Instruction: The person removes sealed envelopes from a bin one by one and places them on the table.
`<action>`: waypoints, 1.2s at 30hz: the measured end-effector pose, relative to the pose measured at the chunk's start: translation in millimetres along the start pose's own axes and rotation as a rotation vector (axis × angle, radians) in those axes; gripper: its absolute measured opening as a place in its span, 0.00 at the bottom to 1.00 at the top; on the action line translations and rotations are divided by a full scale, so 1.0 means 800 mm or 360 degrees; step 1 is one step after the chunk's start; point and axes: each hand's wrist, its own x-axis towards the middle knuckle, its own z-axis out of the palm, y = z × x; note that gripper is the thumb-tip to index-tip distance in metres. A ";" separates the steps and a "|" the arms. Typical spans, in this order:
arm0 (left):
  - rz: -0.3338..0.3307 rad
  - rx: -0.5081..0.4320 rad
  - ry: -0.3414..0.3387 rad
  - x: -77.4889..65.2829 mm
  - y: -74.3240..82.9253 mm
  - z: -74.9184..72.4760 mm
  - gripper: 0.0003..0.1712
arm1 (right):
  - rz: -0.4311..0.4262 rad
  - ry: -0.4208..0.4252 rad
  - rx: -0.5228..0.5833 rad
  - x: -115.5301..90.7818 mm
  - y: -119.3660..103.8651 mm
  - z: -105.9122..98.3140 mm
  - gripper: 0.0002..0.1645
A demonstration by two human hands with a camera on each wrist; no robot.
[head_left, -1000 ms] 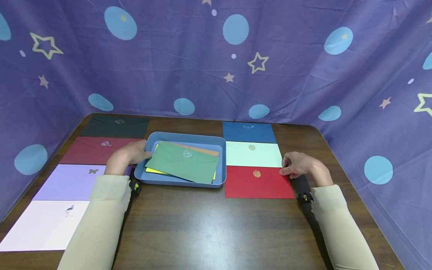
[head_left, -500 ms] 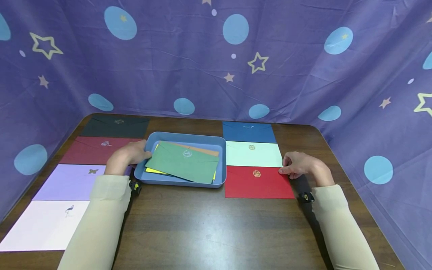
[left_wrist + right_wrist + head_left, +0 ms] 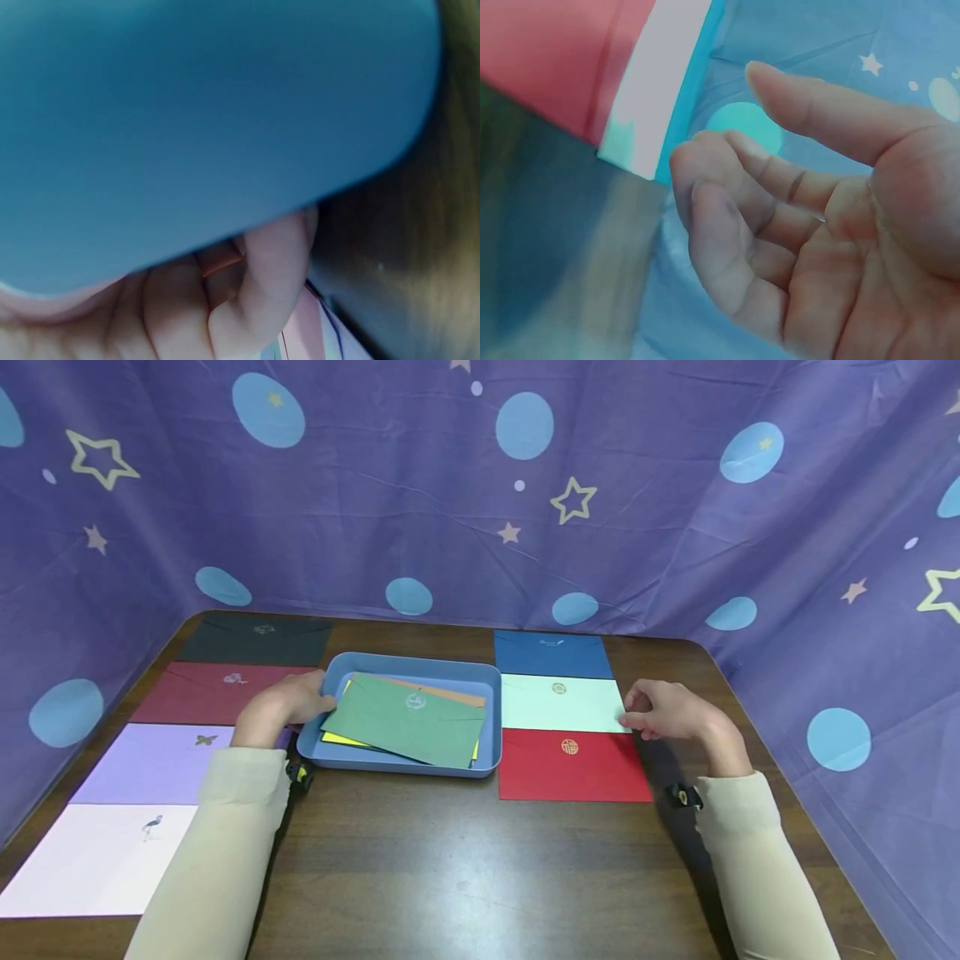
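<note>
My left hand (image 3: 283, 706) grips the left end of a blue tray (image 3: 405, 766), thumb over the rim and fingers curled against the outside wall in the left wrist view. Inside the tray, a green envelope (image 3: 405, 727) lies on top, over yellow and orange ones. My right hand (image 3: 675, 718) is just off the right edge of a mint envelope (image 3: 558, 706), its thumb tip beside the corner. In the right wrist view its fingers are loosely bent, thumb apart, with nothing between them. A red envelope (image 3: 573, 777) lies nearer, and a blue envelope (image 3: 555, 660) farther back.
Along the left of the wooden table (image 3: 420, 877) lie a dark green envelope (image 3: 255, 647), a maroon envelope (image 3: 202, 697), a lilac envelope (image 3: 150, 768) and a white envelope (image 3: 90, 868). A purple curtain (image 3: 420, 510) with stars hangs behind and at the sides.
My right hand has moved slightly away from me, from the red envelope's upper right corner to the mint envelope's right edge. The left hand and the tray have stayed put.
</note>
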 end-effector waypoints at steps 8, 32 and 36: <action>0.0007 0.0005 -0.0001 0.001 0.001 0.000 0.24 | -0.0235 0.0254 -0.0071 -0.005 -0.041 -0.002 0.16; -0.0003 0.0042 0.0006 0.002 0.001 -0.002 0.24 | -0.0789 0.0122 0.0110 0.043 -0.181 0.071 0.28; -0.0005 0.0039 -0.0003 0.002 0.000 -0.003 0.24 | -0.0819 0.0038 0.0061 0.057 -0.189 0.090 0.31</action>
